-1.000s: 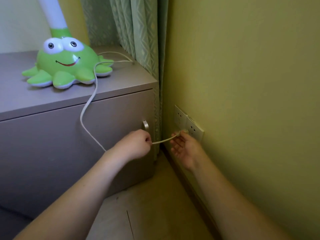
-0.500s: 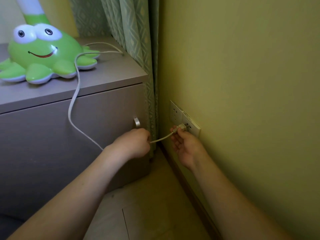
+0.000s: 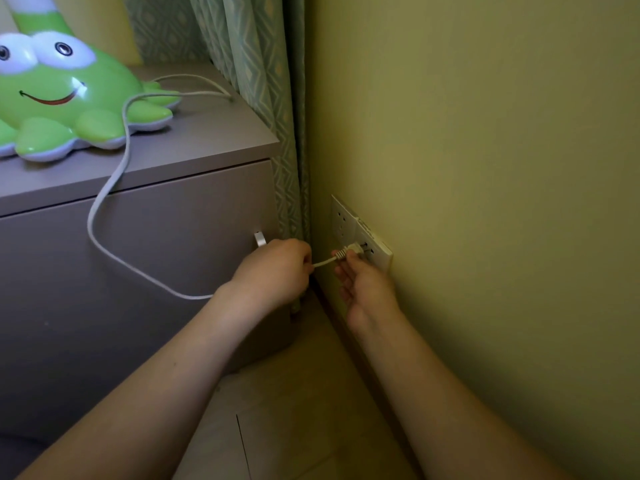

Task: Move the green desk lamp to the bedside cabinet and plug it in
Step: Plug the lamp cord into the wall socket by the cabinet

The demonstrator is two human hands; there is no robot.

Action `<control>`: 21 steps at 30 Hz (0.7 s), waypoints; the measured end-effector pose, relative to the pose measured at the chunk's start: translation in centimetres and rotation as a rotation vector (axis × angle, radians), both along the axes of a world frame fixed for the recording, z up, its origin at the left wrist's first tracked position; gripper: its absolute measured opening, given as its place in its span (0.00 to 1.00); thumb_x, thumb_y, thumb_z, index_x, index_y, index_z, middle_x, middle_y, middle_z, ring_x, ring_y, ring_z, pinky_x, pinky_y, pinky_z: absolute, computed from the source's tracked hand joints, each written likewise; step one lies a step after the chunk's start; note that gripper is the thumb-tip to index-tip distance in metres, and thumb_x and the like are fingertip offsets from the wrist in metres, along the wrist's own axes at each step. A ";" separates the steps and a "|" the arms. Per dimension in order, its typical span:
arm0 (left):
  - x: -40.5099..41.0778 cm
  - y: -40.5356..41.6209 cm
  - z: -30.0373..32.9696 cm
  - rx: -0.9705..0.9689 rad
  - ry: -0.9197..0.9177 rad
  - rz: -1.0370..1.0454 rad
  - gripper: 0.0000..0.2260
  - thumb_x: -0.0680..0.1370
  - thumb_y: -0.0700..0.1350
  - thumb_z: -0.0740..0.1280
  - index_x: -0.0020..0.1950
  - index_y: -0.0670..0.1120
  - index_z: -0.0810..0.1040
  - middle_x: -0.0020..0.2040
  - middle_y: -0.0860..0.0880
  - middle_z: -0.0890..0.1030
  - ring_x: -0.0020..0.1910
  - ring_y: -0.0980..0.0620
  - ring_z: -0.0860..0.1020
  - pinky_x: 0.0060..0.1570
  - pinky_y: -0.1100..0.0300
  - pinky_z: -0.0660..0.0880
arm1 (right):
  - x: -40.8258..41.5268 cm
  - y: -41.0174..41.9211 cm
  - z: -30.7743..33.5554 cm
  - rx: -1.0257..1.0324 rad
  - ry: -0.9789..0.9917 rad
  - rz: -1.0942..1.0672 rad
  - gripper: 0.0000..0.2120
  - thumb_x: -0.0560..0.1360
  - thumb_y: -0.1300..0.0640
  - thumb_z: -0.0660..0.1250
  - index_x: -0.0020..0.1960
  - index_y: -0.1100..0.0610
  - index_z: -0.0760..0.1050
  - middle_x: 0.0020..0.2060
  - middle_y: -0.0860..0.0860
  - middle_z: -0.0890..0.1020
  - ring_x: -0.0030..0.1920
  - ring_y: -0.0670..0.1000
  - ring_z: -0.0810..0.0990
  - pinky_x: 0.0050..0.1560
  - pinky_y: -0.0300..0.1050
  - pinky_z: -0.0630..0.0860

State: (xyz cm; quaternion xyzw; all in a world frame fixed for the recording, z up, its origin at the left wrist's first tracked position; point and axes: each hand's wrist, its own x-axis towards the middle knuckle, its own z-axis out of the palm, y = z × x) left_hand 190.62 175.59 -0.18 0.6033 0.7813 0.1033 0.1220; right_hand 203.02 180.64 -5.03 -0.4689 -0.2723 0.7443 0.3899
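The green octopus-shaped desk lamp (image 3: pixel 65 98) stands on top of the grey bedside cabinet (image 3: pixel 194 140) at the upper left. Its white cord (image 3: pixel 104 188) drops over the cabinet front and loops to my left hand (image 3: pixel 277 268), which is closed on it. The cord's white plug (image 3: pixel 351 250) is pinched in my right hand (image 3: pixel 363 282), its prongs at the holes of the nearer plate of the white wall socket (image 3: pixel 360 233). How far the prongs are in, I cannot tell.
A green patterned curtain (image 3: pixel 256 81) hangs between the cabinet and the yellow wall (image 3: pixel 485 168). A small metal handle (image 3: pixel 259 239) sits on the cabinet front beside my left hand. Pale floor tiles (image 3: pixel 294 410) lie below.
My right hand has carried the plug from just in front of the socket up to its holes. The view has shifted right and closer; my left hand still holds the cord.
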 end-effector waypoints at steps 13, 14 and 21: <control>-0.6 0.7 -0.6 0.022 -0.026 0.002 0.05 0.78 0.47 0.63 0.44 0.52 0.77 0.43 0.48 0.78 0.42 0.47 0.78 0.36 0.57 0.70 | 0.1 0.2 0.7 -0.103 -0.042 -0.032 0.07 0.74 0.52 0.67 0.51 0.51 0.79 0.47 0.47 0.82 0.51 0.47 0.76 0.41 0.44 0.66; -0.6 0.6 -0.6 0.029 -0.028 -0.001 0.05 0.78 0.47 0.63 0.44 0.52 0.77 0.43 0.48 0.78 0.42 0.47 0.78 0.36 0.57 0.70 | 0.1 0.1 0.7 -0.104 -0.043 -0.054 0.07 0.74 0.53 0.68 0.51 0.52 0.79 0.46 0.47 0.82 0.50 0.47 0.76 0.41 0.43 0.66; -0.2 0.6 -0.6 0.075 -0.047 -0.007 0.06 0.78 0.47 0.62 0.45 0.50 0.78 0.42 0.49 0.78 0.42 0.47 0.77 0.36 0.57 0.70 | -0.1 0.0 0.9 -0.143 0.018 -0.175 0.01 0.73 0.57 0.69 0.43 0.52 0.78 0.44 0.47 0.82 0.49 0.46 0.77 0.42 0.42 0.67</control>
